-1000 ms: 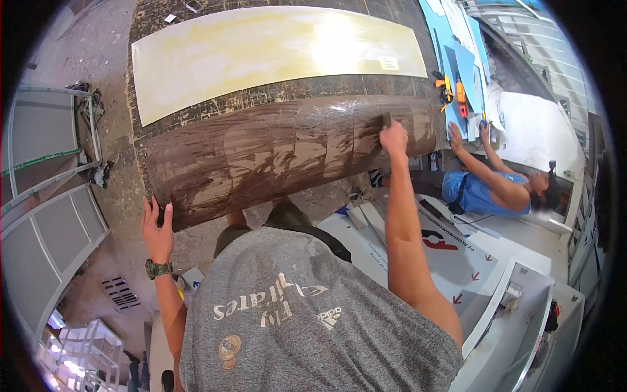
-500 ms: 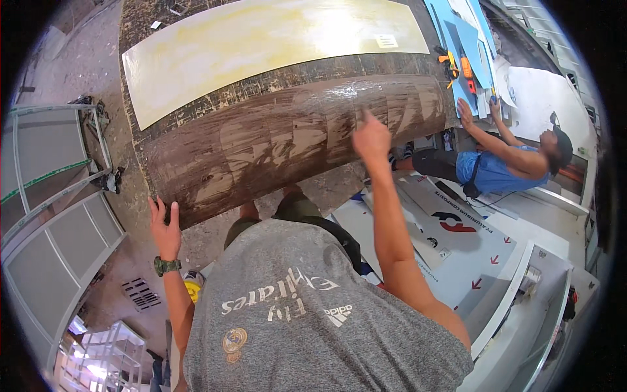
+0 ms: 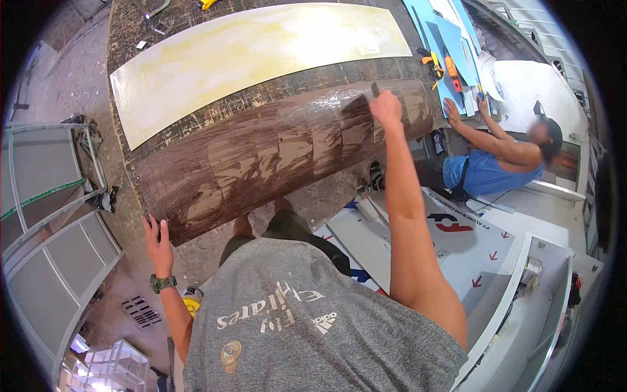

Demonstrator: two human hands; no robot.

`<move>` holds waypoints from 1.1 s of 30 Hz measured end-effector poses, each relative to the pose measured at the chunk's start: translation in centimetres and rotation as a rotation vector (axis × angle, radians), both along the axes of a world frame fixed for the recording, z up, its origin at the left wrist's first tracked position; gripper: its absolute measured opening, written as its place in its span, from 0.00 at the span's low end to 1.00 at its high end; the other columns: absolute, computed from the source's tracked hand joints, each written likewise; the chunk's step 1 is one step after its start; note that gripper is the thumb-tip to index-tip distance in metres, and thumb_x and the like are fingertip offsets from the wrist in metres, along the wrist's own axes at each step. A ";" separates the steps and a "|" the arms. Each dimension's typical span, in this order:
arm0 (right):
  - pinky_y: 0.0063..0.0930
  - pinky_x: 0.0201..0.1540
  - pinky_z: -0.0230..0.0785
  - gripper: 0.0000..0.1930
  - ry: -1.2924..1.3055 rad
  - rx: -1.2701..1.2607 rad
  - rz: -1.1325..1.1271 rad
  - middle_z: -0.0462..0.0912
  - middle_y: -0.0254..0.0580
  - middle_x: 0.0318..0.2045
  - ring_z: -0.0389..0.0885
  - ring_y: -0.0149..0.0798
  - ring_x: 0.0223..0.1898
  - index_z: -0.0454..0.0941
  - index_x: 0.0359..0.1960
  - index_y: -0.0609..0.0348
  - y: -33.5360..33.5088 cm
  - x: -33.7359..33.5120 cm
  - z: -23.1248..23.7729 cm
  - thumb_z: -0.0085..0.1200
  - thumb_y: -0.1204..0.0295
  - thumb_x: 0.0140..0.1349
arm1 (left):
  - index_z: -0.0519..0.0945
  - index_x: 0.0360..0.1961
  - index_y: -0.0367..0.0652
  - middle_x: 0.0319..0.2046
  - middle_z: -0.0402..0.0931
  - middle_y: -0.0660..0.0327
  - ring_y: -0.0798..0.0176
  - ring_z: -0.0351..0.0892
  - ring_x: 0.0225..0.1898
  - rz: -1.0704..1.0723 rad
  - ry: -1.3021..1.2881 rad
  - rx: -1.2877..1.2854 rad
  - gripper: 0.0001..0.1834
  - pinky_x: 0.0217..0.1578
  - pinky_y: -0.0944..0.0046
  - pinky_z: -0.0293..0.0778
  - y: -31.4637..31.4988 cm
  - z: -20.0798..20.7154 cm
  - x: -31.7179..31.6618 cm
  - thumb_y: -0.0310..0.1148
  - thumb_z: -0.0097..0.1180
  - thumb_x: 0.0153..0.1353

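Note:
A long brown sheet (image 3: 248,153) lies along the table's near side, its surface wet and streaked with a smeared coating, probably glue. My right hand (image 3: 386,110) is closed around a small flat spreader (image 3: 375,89) over the sheet's right part; its lower end is hard to make out. At the sheet's near left corner my left hand (image 3: 157,242) rests with fingers apart, against the edge, holding nothing. Behind the brown sheet lies a glossy cream-yellow panel (image 3: 215,72) with a small pale label.
A co-worker in a blue top (image 3: 493,171) stands at the right, hands by blue strips (image 3: 450,39). Orange clamps (image 3: 431,63) and an orange-handled cutter (image 3: 452,70) lie there. Grey framed panels (image 3: 49,166) stand left. White printed boards (image 3: 457,255) lie below right.
My right hand has moved a little right and away from me over the brown sheet, and the spreader now shows. My left hand stays at the corner. The view has shifted slightly.

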State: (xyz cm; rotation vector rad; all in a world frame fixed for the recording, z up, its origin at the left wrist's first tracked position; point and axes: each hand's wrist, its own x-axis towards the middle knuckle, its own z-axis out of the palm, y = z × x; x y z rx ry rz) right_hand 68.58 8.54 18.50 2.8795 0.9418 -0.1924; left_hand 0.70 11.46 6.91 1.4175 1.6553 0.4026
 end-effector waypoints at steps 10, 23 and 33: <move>0.35 0.29 0.76 0.25 0.231 -0.145 0.557 0.87 0.48 0.35 0.82 0.46 0.28 0.82 0.57 0.54 8.2 -17.3 -1.7 0.50 0.74 0.56 | 0.65 0.74 0.40 0.79 0.46 0.49 0.53 0.52 0.78 0.000 0.044 0.009 0.35 0.72 0.58 0.55 -0.4 0.7 0.9 0.50 0.54 0.74; 0.41 0.36 0.79 0.11 0.176 -0.131 0.160 0.87 0.48 0.35 0.85 0.48 0.31 0.84 0.40 0.62 5.6 -10.2 2.1 0.53 0.71 0.61 | 0.64 0.74 0.39 0.80 0.44 0.49 0.52 0.50 0.78 -0.016 0.049 0.003 0.35 0.74 0.58 0.52 0.0 0.7 1.3 0.49 0.53 0.75; 0.40 0.34 0.75 0.15 0.334 0.635 -0.091 0.87 0.51 0.35 0.82 0.48 0.32 0.84 0.48 0.65 -5.4 -12.8 4.5 0.52 0.70 0.65 | 0.64 0.73 0.35 0.78 0.50 0.48 0.54 0.52 0.78 -0.005 0.011 -0.016 0.33 0.73 0.61 0.52 0.0 -0.5 -0.8 0.47 0.50 0.76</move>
